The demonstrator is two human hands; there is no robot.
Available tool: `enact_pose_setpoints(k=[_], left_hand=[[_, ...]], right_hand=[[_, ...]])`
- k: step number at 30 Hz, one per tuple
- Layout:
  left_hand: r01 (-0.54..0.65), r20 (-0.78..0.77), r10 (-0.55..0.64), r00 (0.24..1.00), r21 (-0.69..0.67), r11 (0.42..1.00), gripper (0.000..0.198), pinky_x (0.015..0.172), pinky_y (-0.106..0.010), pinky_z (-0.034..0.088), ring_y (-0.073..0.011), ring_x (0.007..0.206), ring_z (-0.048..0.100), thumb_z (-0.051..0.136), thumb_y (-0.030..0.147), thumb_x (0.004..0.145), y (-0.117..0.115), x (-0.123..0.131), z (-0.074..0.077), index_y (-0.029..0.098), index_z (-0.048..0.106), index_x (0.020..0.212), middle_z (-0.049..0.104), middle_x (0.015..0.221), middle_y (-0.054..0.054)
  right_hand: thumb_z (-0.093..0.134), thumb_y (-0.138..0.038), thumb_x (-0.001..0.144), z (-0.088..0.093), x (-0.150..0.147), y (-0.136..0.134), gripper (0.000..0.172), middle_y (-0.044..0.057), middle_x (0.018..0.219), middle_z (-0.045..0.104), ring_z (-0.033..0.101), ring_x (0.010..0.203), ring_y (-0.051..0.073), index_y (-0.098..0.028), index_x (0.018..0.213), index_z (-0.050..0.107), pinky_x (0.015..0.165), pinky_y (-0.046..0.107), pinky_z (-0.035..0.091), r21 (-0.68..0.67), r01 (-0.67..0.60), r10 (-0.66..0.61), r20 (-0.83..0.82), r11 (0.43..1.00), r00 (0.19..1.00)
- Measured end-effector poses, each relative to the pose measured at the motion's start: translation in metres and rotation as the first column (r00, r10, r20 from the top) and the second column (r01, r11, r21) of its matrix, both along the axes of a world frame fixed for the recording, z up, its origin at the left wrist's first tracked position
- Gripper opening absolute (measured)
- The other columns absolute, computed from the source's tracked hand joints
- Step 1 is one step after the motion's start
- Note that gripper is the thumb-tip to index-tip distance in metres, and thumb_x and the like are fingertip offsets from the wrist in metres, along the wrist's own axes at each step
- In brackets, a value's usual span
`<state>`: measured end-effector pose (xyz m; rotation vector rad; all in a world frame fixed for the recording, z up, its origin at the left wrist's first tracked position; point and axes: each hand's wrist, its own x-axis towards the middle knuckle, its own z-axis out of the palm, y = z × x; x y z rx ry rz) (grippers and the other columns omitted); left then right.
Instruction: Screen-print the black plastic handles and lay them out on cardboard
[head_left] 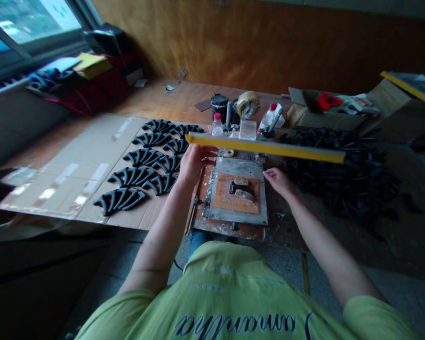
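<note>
My left hand (192, 163) is beside the left end of a long yellow-edged bar (265, 147), its fingers stretched to the right just under it. Whether it touches the bar I cannot tell. To the right of a grey metal plate (239, 165), my right hand (278, 180) has its fingers drawn together; anything between them is too small to see. A brown board (224, 200) lies on the plate, and on it a single black curved handle-like part (241, 190) rests over a small block.
Rows of similar black parts (127, 174) lie on flat cardboard (63, 160) at left. A large heap of black parts (343, 174) is at right, before an open carton (322, 118). Red-capped bottles (217, 125), a tape roll (248, 104) and a black tub (219, 106) stand behind.
</note>
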<state>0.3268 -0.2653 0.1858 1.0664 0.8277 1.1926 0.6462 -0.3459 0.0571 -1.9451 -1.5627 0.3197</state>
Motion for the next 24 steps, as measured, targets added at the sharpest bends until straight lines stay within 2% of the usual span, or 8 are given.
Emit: enact_pose_setpoints(k=[3,6,9,12,14,16,19,24], left_hand=[[0.004,-0.004,-0.004,1.0,0.036,0.999,0.052,0.058,-0.021,0.053,-0.0135,0.075,0.069,0.045,0.066,0.09,0.015,0.016,0.019,0.025,0.057,0.118,0.071,0.09,-0.004],[-0.078,-0.008,0.078,0.997,0.035,0.996,0.053,0.058,-0.02,0.052,-0.0132,0.076,0.069,0.045,0.067,0.089,0.015,0.021,0.01,0.027,0.053,0.121,0.071,0.091,-0.003],[-0.042,-0.108,0.027,0.994,-0.138,0.99,0.058,0.053,-0.021,0.05,-0.0147,0.068,0.068,0.051,0.069,0.085,-0.012,0.02,-0.027,0.02,0.058,0.115,0.071,0.08,-0.005],[0.229,-0.219,-0.384,0.897,-0.514,0.827,0.063,0.052,-0.025,0.051,-0.0214,0.069,0.07,0.062,0.07,0.075,-0.058,0.022,-0.073,0.014,0.063,0.105,0.072,0.077,-0.011],[0.279,-0.167,-0.453,0.876,-0.592,0.757,0.063,0.059,-0.029,0.054,-0.0238,0.08,0.071,0.063,0.071,0.075,-0.085,0.025,-0.096,0.015,0.064,0.104,0.073,0.089,-0.014],[0.245,-0.108,-0.375,0.921,-0.589,0.77,0.059,0.065,-0.031,0.056,-0.023,0.086,0.07,0.062,0.07,0.076,-0.098,0.024,-0.11,0.016,0.063,0.099,0.073,0.096,-0.013],[0.112,-0.14,-0.242,0.96,-0.602,0.791,0.052,0.061,-0.029,0.054,-0.0191,0.074,0.068,0.064,0.064,0.074,-0.091,0.003,-0.12,0.016,0.06,0.093,0.071,0.085,-0.008],[-0.308,-0.545,0.016,0.838,-0.448,0.839,0.042,0.043,-0.02,0.034,-0.0106,0.042,0.043,0.045,0.059,0.083,-0.06,-0.085,-0.145,0.018,0.055,0.081,0.05,0.05,0.003]], right_hand=[[0.068,-0.043,0.084,-0.026,-0.049,-0.016,0.026,0.01,0.096,0.067,0.063,0.093,0.023,-0.017,0.089,0.065,0.086,0.035,0.048,-0.135,-0.114,0.135,0.162,0.984,0.978],[0.064,-0.032,0.089,-0.025,-0.081,-0.018,0.015,0.013,0.101,0.066,0.061,0.101,0.025,-0.017,0.09,0.062,0.088,0.034,0.045,-0.252,-0.141,0.211,0.277,0.957,0.938],[0.054,-0.03,0.096,-0.012,-0.093,-0.016,0.014,0.011,0.094,0.068,0.063,0.09,0.023,-0.017,0.096,0.059,0.075,0.03,0.044,-0.341,-0.049,0.126,0.208,0.939,0.97],[0.049,-0.032,0.099,-0.003,-0.11,-0.024,0.016,0.009,0.091,0.067,0.063,0.086,0.022,-0.019,0.098,0.056,0.072,0.03,0.044,-0.239,-0.016,0.047,0.128,0.971,0.991],[0.05,-0.031,0.097,-0.003,-0.127,-0.033,0.013,0.009,0.092,0.066,0.061,0.09,0.022,-0.019,0.096,0.056,0.076,0.031,0.045,-0.116,-0.135,0.147,0.107,0.984,0.983],[0.053,-0.029,0.096,-0.004,-0.136,-0.038,0.012,0.008,0.093,0.066,0.06,0.093,0.021,-0.02,0.091,0.058,0.081,0.031,0.046,-0.044,-0.36,0.363,0.112,0.932,0.925],[0.053,-0.026,0.096,-0.007,-0.109,-0.029,0.015,0.007,0.096,0.066,0.058,0.097,0.02,-0.021,0.086,0.062,0.09,0.033,0.045,-0.039,-0.523,0.522,0.165,0.851,0.837],[0.052,-0.012,0.089,-0.013,0.026,0.026,0.026,0.017,0.119,0.063,0.05,0.119,0.026,-0.014,0.111,0.066,0.104,0.04,0.037,-0.187,-0.038,0.102,0.344,0.982,0.933]])
